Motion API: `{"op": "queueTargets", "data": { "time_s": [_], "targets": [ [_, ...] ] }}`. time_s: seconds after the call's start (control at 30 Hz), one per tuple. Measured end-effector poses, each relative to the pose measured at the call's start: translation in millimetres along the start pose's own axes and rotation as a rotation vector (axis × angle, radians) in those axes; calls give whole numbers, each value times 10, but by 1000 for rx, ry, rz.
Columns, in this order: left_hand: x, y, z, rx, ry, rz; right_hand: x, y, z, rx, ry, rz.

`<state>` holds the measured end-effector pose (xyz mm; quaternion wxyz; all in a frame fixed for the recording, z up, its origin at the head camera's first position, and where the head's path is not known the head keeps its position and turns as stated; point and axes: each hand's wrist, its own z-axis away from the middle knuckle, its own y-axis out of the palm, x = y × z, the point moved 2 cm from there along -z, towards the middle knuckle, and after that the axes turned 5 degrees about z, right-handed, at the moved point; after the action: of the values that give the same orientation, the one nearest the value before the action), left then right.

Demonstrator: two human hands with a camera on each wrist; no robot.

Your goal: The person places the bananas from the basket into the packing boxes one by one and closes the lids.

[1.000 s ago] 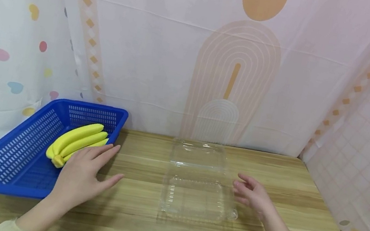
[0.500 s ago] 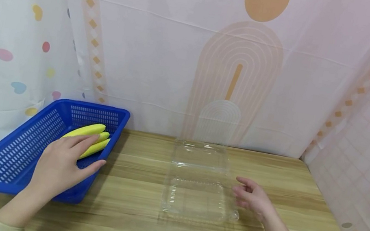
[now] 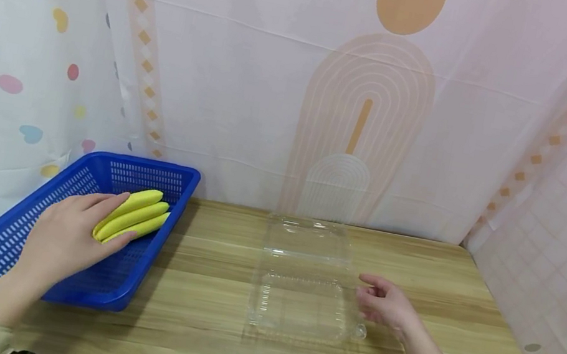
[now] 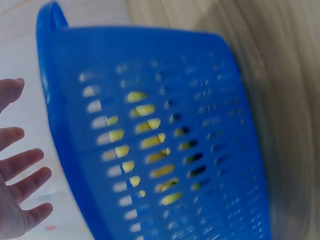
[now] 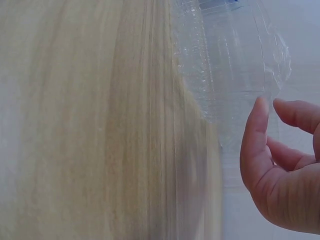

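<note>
A bunch of yellow bananas [image 3: 135,217] lies in a blue plastic basket [image 3: 126,295] on the left of the table. My left hand [image 3: 63,233] is over the stem end of the bunch, fingers and thumb spread to either side and hiding the stem; I cannot tell whether they touch it. Spread fingers show above the basket's rim in the left wrist view, with yellow visible through the wall slots. A clear plastic clamshell box [image 3: 300,306] lies unfolded mid-table. Beside its right edge, my right hand [image 3: 388,306] hovers with loosely bent fingers, holding nothing.
The wooden table [image 3: 198,339] reaches back to a patterned curtain [image 3: 251,102]. More curtains hang at the left and right sides. The basket stands close to the left curtain.
My left hand has moved left, from the basket's right rim to above the stem end of the bananas. The right hand stays nearly still beside the clamshell box.
</note>
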<state>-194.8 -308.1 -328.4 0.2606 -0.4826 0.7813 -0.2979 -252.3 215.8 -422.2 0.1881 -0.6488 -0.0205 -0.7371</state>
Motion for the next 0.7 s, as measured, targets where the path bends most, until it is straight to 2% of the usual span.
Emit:
{"op": "queueTargets", "data": {
  "time_s": [0.13,0.33,0.7],
  "targets": [
    [72,-65,-65,31,-10,-9,-4,5,2,16,-13,1],
    [148,-152,-215,16,34,-41,-11,10,-3,33,-23,-18],
    [153,-267,-521,55,6,-63,-17,36,-22,15,-31,-8]
  ]
}}
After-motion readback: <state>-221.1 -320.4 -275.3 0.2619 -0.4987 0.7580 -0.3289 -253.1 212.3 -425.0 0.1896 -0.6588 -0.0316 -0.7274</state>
